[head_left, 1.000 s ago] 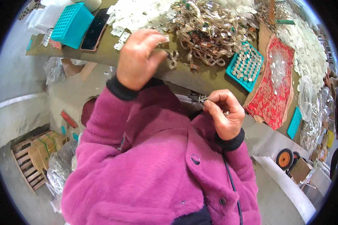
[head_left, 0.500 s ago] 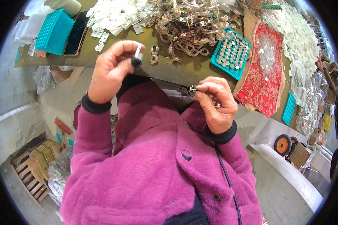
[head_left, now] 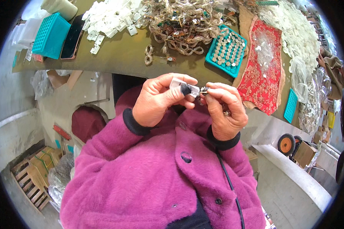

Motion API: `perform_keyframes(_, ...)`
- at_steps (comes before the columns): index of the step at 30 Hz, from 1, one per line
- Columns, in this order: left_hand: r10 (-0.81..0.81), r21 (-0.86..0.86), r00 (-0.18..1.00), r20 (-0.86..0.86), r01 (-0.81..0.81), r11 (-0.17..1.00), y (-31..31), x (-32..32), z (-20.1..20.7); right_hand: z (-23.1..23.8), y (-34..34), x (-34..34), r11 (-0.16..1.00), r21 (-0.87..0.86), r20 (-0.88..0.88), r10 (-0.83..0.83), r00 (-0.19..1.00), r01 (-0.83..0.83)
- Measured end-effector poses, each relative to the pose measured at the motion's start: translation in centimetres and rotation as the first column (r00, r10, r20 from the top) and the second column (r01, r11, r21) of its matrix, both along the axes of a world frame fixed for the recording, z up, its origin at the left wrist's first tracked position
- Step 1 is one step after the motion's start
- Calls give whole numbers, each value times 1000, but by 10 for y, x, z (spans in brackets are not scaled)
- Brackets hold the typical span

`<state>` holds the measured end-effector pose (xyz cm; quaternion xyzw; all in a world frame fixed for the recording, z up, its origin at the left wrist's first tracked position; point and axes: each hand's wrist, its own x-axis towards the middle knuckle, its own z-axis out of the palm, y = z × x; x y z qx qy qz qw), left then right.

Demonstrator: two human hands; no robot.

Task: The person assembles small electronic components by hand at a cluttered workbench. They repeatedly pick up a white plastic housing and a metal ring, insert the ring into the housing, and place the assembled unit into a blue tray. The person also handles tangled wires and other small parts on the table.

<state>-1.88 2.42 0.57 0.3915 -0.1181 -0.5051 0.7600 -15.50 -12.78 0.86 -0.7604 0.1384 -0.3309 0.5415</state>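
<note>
My left hand pinches a small white plastic casing between thumb and fingers, with a black wrap on the thumb tip. Close against the casing's right end, my right hand grips a small dark part with a metal coil. A bit of clear cable shows under its curled fingers. Whether coil and casing touch I cannot tell. Both hands are in front of my body, just off the table's near edge.
On the table lie white casings, a heap of bundled clear cables, and a teal tray of round silvery pieces. A red patterned cloth lies right, a phone and stacked teal trays left.
My left hand has come right and down with the white casing, from over the table edge to beside my right hand. The right hand stays nearly in place, still holding the coil part.
</note>
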Motion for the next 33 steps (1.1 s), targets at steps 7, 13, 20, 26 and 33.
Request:
perform_keyframes(7, 87, 50, 963, 253, -103, 993, -7, -12, 0, 6, 3, 3, 998, -58, -35, 7, 999, -9)
perform_keyframes(13, 78, 77, 942, 327, -109, 991, -5, -13, -2, 6, -1, 7, 976, -214, 0, 36, 999, -36)
perform_keyframes(20, 7, 57, 986, 168, -17, 998, -3, -3, -1, 1, -17, 6, 912, -370, 9, 193, 981, -176)
perform_keyframes(26, 44, -12, 991, 129, -42, 999, -4, -5, -1, 1, -14, 5, 940, -327, 35, 118, 992, -100)
perform_keyframes(33, 152, -11, 841, 520, -172, 985, -10, -10, -1, 2, -12, 4, 942, -325, -75, 61, 995, -82)
